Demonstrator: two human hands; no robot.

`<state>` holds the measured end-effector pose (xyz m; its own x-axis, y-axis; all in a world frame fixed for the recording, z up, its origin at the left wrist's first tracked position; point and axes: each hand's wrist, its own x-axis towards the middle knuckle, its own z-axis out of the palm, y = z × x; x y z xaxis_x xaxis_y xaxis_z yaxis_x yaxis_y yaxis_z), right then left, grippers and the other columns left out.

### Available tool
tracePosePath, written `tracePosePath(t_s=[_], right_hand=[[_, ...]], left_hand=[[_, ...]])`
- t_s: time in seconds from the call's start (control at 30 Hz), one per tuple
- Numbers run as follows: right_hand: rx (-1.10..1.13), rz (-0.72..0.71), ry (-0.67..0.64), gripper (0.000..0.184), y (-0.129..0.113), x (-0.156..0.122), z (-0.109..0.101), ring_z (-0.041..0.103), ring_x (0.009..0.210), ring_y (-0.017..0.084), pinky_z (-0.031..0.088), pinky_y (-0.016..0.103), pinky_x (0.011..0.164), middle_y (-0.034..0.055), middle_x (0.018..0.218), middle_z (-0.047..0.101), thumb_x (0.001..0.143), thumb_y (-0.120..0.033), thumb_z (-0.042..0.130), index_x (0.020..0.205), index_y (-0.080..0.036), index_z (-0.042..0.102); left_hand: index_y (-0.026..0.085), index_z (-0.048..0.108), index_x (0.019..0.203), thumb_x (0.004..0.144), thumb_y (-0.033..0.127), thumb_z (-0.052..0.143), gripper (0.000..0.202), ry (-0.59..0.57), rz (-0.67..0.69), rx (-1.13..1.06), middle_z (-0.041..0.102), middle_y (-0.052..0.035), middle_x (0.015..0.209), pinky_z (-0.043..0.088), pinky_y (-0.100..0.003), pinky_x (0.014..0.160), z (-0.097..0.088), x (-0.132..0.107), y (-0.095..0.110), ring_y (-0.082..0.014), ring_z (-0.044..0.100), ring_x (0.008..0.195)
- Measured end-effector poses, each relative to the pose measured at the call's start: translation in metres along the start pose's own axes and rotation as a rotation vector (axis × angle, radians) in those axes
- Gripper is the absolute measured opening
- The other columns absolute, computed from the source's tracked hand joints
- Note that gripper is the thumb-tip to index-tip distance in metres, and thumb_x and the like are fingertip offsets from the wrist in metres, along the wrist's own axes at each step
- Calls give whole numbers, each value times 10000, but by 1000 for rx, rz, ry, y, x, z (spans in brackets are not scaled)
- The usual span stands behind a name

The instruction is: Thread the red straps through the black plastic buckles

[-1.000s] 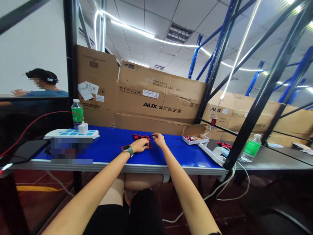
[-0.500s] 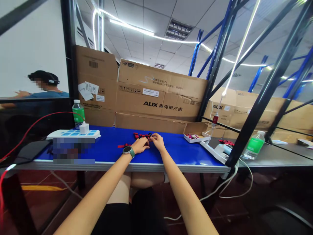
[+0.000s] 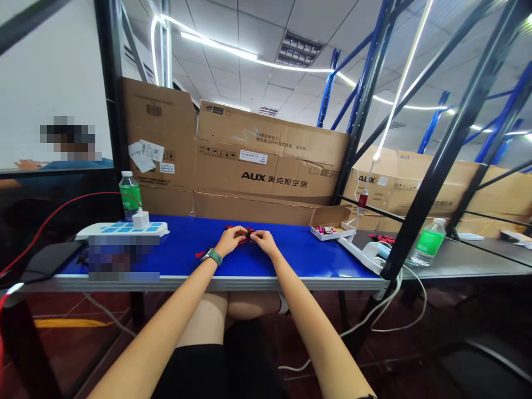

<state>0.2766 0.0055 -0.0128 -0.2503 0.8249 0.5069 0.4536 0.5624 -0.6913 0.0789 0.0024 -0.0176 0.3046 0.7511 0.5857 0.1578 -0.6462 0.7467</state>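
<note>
My left hand, with a green-strapped watch on its wrist, pinches at a small dark piece above the blue tabletop. From the other side my right hand grips the same piece, so the fingertips of both hands nearly meet. The piece is too small and too covered by fingers to tell its kind. Small red and black pieces lie just behind the hands, partly hidden by them. A red strip rests left of my left wrist.
An open small carton with pink and red items stands at the right. Power strips lie at the left and right. A green-labelled bottle stands back left, before tall cardboard. A person sits beyond at left.
My left hand has turned and lifted from lying over the red pieces to pinching beside my right fingers. The right hand has come slightly left. The view has shifted a little.
</note>
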Motion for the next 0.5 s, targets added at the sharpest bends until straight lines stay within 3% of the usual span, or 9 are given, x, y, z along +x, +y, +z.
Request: tracePosePath(t_s=[0.17, 0.3, 0.5], right_hand=[[-57, 25, -7, 252, 1, -1, 2, 669, 750, 181, 489, 255, 743, 37, 774, 752, 867, -371, 607, 806, -170, 746], [-118, -8, -69, 242, -1, -4, 3, 630, 674, 155, 444, 222, 655, 10, 715, 728, 867, -362, 596, 759, -189, 726], [-226, -44, 18, 248, -5, -6, 6, 528, 577, 119, 334, 208, 561, -23, 588, 620, 831, -351, 611, 661, -179, 671]], left_hand=[[187, 607, 1057, 753, 212, 681, 314, 87, -81, -19, 731, -46, 902, 575, -361, 860, -1, 0, 4, -189, 723, 852], [187, 659, 1085, 761, 197, 650, 325, -13, -23, -15, 743, -55, 923, 563, -362, 896, -1, -2, 8, -198, 723, 893], [180, 726, 1046, 755, 203, 647, 303, -19, -12, 82, 761, -70, 963, 563, -355, 884, -1, -3, 8, -212, 717, 911]])
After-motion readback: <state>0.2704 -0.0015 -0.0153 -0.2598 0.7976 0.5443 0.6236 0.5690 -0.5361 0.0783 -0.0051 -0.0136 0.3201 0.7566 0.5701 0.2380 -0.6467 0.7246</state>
